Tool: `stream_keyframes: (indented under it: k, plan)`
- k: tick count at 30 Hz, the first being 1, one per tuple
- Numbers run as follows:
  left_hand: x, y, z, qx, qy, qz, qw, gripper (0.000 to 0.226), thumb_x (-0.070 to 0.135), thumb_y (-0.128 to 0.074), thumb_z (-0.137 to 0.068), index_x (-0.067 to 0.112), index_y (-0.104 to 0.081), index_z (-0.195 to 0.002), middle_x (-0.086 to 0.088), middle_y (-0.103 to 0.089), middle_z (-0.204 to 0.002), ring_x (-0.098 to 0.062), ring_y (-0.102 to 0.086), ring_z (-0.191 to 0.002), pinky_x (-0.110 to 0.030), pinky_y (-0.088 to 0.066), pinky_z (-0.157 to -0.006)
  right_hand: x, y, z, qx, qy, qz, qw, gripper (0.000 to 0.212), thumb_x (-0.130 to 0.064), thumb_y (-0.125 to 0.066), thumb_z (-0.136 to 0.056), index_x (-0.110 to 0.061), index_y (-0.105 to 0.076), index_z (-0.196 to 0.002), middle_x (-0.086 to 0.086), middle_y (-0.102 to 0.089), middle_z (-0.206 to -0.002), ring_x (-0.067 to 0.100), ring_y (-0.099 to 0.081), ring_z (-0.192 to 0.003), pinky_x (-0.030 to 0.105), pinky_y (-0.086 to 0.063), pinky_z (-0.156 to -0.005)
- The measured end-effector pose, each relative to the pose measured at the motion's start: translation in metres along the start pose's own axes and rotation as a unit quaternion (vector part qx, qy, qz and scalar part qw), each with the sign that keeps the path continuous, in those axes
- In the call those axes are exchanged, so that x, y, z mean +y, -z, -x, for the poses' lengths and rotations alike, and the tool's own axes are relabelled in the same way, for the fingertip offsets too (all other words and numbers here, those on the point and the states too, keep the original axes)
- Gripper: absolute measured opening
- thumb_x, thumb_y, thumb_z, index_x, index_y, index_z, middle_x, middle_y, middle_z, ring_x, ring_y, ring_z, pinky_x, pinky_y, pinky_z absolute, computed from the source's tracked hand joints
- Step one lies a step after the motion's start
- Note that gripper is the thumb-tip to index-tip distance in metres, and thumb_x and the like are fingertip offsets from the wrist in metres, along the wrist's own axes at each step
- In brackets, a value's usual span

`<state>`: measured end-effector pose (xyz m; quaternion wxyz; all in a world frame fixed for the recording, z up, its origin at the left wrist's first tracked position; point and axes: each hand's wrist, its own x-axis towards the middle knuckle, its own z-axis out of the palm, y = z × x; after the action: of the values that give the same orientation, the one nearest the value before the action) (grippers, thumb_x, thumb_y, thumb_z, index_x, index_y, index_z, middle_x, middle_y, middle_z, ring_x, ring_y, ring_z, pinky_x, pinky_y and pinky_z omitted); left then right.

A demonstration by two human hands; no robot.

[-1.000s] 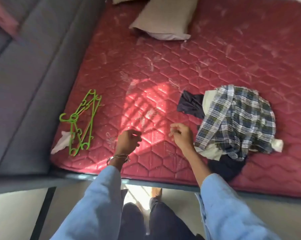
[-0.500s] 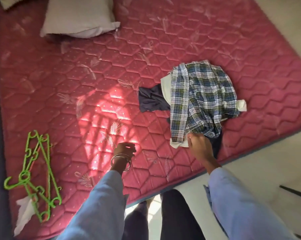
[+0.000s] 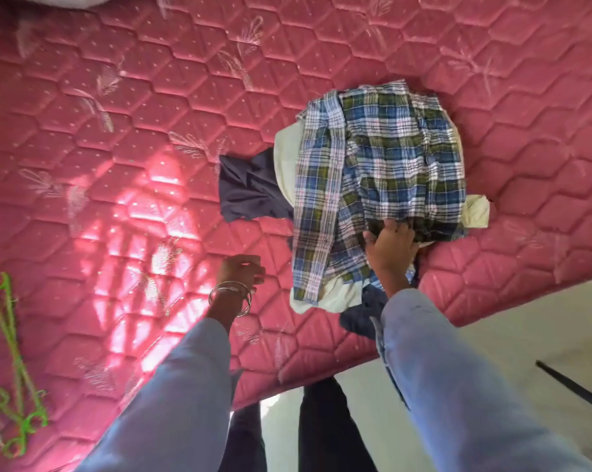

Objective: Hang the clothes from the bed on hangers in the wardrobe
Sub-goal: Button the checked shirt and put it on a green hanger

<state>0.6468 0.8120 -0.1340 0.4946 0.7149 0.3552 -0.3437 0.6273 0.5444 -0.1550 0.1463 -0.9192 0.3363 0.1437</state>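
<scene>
Status: nothing hung yet. Clothes pile on mattress (image 3: 151, 137), right; right hand (image 3: 391, 248) grips plaid shirt (image 3: 373, 172). Left hand (image 3: 240, 269) loosely curled, holding nothing. Green hangers (image 3: 10, 386) far left, untouched.

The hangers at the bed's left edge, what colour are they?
Bright green hangers, seen in the head view, the only one.

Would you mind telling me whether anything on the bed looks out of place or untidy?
The clothes are heaped rather than folded: a plaid shirt crumpled over a cream garment and a dark garment. The right hand grips the shirt. The green hangers lie tangled.
</scene>
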Motion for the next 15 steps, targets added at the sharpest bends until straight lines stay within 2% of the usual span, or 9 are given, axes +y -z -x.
stream_keyframes:
  k: [2, 4, 7, 9, 10, 11, 13, 15]
  plan:
    - [0.011, -0.026, -0.004, -0.014, -0.014, -0.01, 1.0, 0.025, -0.005, -0.052, -0.09, 0.016, -0.06, -0.079, 0.002, -0.064, -0.056, -0.001, -0.056, -0.036, -0.011, -0.036, -0.035, 0.006, -0.001, -0.019, -0.052, -0.012, 0.038, 0.998, 0.055, -0.043, -0.057, -0.091, -0.005, -0.047, -0.131, 0.019, -0.047, -0.131, 0.037, -0.037, -0.127, 0.054, -0.029, -0.102]
    - [0.019, -0.044, -0.006, -0.014, -0.027, -0.01, 0.999, 0.023, -0.007, -0.052, -0.089, 0.012, -0.063, -0.082, 0.006, -0.063, -0.048, -0.001, -0.055, -0.036, -0.011, -0.037, -0.035, 0.01, -0.003, -0.032, -0.072, 0.006, 0.078, 0.994, 0.049, -0.044, -0.054, -0.092, -0.006, -0.053, -0.124, 0.016, -0.053, -0.127, 0.036, -0.043, -0.123, 0.055, -0.026, -0.103]
    - [0.03, -0.058, -0.009, -0.009, -0.037, 0.0, 0.999, 0.018, -0.006, -0.055, -0.089, 0.005, -0.066, -0.096, -0.001, -0.067, -0.061, -0.002, -0.057, -0.039, -0.014, -0.042, -0.038, 0.008, -0.005, -0.043, -0.002, 0.07, 0.085, 0.994, 0.025, -0.024, -0.052, -0.09, -0.002, -0.065, -0.091, 0.018, -0.067, -0.092, 0.035, -0.062, -0.09, 0.048, -0.032, -0.096]
    - [0.038, -0.059, -0.007, -0.009, -0.036, 0.024, 0.999, 0.017, -0.006, -0.056, -0.089, 0.008, -0.067, -0.093, -0.007, -0.066, -0.07, -0.004, -0.057, -0.04, -0.016, -0.043, -0.04, 0.004, -0.003, -0.041, 0.078, 0.09, -0.023, 0.993, 0.026, -0.018, -0.048, -0.084, 0.0, -0.06, -0.069, 0.019, -0.06, -0.064, 0.035, -0.06, -0.06, 0.039, -0.039, -0.07]
    - [0.042, -0.058, -0.007, -0.004, -0.038, 0.047, 0.998, 0.017, -0.005, -0.056, -0.089, 0.009, -0.066, -0.089, -0.007, -0.065, -0.071, -0.007, -0.058, -0.042, -0.017, -0.043, -0.041, 0.002, 0.004, -0.037, 0.113, 0.1, -0.116, 0.982, 0.029, -0.019, -0.045, -0.083, 0.0, -0.055, -0.063, 0.018, -0.055, -0.056, 0.033, -0.055, -0.05, 0.033, -0.034, -0.059]
    - [0.048, -0.057, -0.005, 0.001, -0.037, 0.081, 0.996, 0.016, -0.004, -0.055, -0.09, 0.01, -0.065, -0.088, -0.007, -0.065, -0.069, -0.011, -0.058, -0.045, -0.017, -0.043, -0.041, -0.002, 0.012, -0.031, 0.143, 0.115, -0.204, 0.962, 0.031, -0.018, -0.043, -0.084, 0.001, -0.052, -0.062, 0.017, -0.05, -0.052, 0.03, -0.048, -0.045, 0.029, -0.027, -0.054]
    - [0.061, -0.056, -0.003, -0.001, -0.026, 0.158, 0.987, 0.012, 0.007, -0.054, -0.094, 0.011, -0.064, -0.089, -0.001, -0.068, -0.064, -0.018, -0.059, -0.056, -0.018, -0.045, -0.045, -0.016, 0.03, -0.012, 0.163, 0.159, -0.318, 0.92, 0.028, -0.008, -0.044, -0.086, 0.005, -0.053, -0.064, 0.011, -0.049, -0.051, 0.018, -0.038, -0.047, 0.024, -0.024, -0.054]
    - [0.074, -0.057, -0.001, -0.034, -0.019, 0.211, 0.977, 0.021, 0.027, -0.05, -0.098, 0.015, -0.065, -0.088, 0.004, -0.071, -0.067, -0.019, -0.063, -0.064, -0.021, -0.049, -0.052, -0.038, 0.05, 0.016, 0.118, 0.218, -0.386, 0.889, 0.023, -0.004, -0.047, -0.085, 0.005, -0.056, -0.065, 0.011, -0.054, -0.053, 0.009, -0.035, -0.051, 0.025, -0.026, -0.053]
